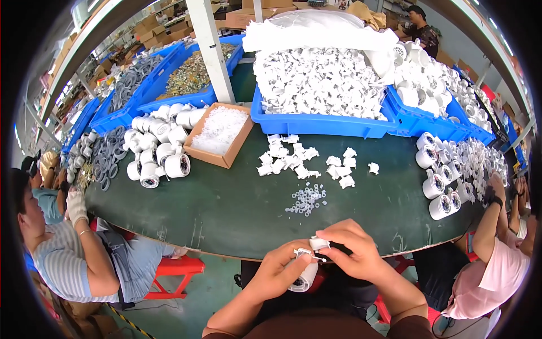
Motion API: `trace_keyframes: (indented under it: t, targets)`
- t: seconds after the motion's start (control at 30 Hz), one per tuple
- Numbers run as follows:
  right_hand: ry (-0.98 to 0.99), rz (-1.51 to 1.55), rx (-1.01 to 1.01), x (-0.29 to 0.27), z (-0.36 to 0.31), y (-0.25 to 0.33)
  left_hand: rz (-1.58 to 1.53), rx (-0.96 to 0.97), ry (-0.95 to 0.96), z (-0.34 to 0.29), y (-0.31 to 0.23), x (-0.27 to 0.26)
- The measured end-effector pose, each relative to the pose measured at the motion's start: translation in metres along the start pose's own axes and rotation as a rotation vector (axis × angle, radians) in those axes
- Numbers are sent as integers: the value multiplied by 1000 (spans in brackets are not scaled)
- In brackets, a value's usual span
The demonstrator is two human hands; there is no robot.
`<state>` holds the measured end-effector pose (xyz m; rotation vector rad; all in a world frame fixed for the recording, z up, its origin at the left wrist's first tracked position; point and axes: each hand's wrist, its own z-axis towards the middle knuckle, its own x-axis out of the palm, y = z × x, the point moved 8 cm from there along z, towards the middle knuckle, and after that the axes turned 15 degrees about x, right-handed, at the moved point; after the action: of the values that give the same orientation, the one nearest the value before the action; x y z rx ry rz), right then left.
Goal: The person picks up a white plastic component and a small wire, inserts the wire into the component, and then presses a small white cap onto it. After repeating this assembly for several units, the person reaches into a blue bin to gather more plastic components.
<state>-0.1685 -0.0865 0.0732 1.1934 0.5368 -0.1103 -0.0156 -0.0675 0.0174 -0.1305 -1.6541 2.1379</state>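
My left hand is closed round a white cylindrical housing, just in front of the table edge. Between the thumb and fingers of my right hand is a small white plastic part, held right above the housing's bracket end. Whether the two pieces touch, I cannot tell. On the green table beyond my hands lies a scatter of small translucent rings. Farther back are loose white plastic clips, with a smaller group of clips to their right.
A cardboard box of small translucent pieces stands beside piled white housings. Behind, a blue bin holds a heap of white clips. More housings stand at right. People sit on both sides, the left one on a red stool.
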Motion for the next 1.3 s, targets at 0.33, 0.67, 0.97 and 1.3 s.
trace_keyframes:
  t: [0.33, 0.67, 0.97, 1.3]
  targets:
    - [258, 471, 423, 32, -21, -54, 474, 314, 27, -1, -26, 9]
    - [47, 583, 476, 47, -12, -25, 902, 391, -257, 6, -35, -11]
    - [-62, 508, 413, 50, -14, -24, 971, 448, -190, 5, -28, -3]
    - [-214, 489, 443, 53, -18, -25, 975, 475, -169, 5, -26, -1]
